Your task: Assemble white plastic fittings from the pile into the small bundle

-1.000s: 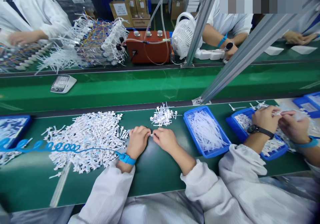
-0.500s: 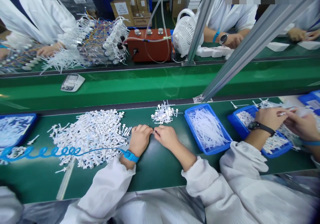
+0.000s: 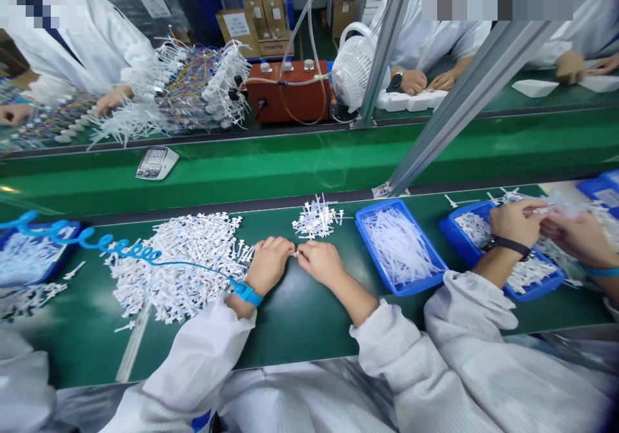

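Head view: the blue coiled cord [image 3: 97,243] has swung up over the big white parts pile [image 3: 178,262]; my left hand [image 3: 268,264] and right hand [image 3: 320,262] stay together, fingertips pinching one small white part [image 3: 296,252], so assembly continues.

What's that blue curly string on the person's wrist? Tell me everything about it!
The blue coiled cord looks like springy plastic. It clips to a blue wristband on the left hand, straightens near the wrist, then curls in tight loops across the big pile of small white plastic parts and runs off toward the left edge, over a blue tray.
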`<control>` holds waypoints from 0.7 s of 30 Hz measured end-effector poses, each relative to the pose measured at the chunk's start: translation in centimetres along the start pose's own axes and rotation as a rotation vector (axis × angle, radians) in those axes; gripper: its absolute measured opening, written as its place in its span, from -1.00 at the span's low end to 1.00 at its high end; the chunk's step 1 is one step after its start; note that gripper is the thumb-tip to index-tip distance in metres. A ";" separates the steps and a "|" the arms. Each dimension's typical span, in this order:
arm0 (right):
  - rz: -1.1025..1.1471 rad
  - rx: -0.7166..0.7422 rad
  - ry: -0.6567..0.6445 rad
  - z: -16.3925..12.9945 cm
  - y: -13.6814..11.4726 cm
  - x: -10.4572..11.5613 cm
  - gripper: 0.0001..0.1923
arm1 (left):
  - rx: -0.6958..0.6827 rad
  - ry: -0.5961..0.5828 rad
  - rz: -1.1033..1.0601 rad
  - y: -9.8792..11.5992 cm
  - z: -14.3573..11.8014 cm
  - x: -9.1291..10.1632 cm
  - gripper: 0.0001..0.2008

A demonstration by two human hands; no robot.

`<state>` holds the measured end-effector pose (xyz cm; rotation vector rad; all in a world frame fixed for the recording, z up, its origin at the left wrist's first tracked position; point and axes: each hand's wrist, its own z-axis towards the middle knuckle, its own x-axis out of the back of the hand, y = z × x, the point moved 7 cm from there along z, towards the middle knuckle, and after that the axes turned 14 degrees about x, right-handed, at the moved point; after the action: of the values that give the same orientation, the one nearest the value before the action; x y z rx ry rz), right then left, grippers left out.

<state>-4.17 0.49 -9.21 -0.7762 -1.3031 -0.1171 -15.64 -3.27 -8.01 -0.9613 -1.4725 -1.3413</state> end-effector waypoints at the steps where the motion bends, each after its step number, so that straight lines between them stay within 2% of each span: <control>1: -0.003 0.000 0.001 0.0 0.0 0.0 -0.75 | 0.003 0.005 0.008 0.0 0.0 -0.1 -0.81; 9: -0.015 0.010 0.005 0.0 0.0 -0.1 -0.75 | -0.003 0.032 0.048 -0.1 -0.2 -1.0 -0.81; 17: -0.016 0.011 0.038 0.0 -0.1 0.0 -0.77 | -0.030 -0.003 0.112 0.8 -0.3 -0.4 -0.84; 19: 0.028 -0.001 0.069 0.0 0.1 0.2 -0.78 | -0.005 0.059 0.095 0.7 -0.3 0.7 -0.86; 21: 0.128 -0.013 0.128 -0.1 0.5 0.5 -0.79 | 0.063 0.223 0.032 0.0 -0.5 2.6 -0.78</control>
<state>-3.72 0.98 -9.03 -0.8476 -1.1292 -0.0714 -16.34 -3.79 -5.50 -0.7652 -1.3163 -1.3250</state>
